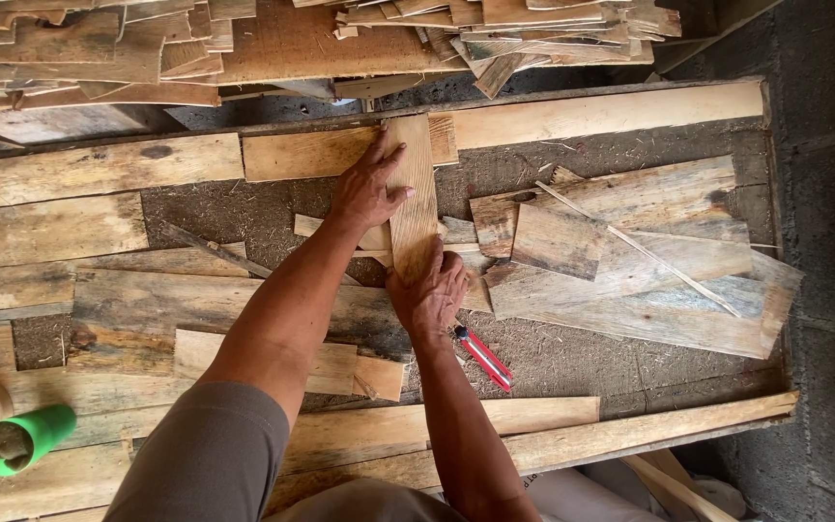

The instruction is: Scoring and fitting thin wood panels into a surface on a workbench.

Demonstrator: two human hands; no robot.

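Narrow upright wooden plank [414, 198] at centre, long axis running 12 to 6 o'clock, lying across other boards on a sawdust-strewn work surface [582, 362]. Left hand [367, 188] pressed flat on the plank's left edge near its upper half, fingers spread and pointing toward 12 o'clock, thumb across the wood; open palm, nothing clasped. Right hand [431, 293] at the plank's lower end, fingers curled over the end grain, gripping that end. Red-handled utility knife [482, 357] just beside the right wrist at 4 o'clock, lying on the surface, untouched. Overlapping weathered boards [630, 261] at 3 o'clock of the plank, a thin wood sliver [645, 251] across them. Green cup-like cylinder [26, 438] on its side far off at 8 o'clock. Heap of offcuts [292, 43] at 12 o'clock beyond the long rail [611, 111].
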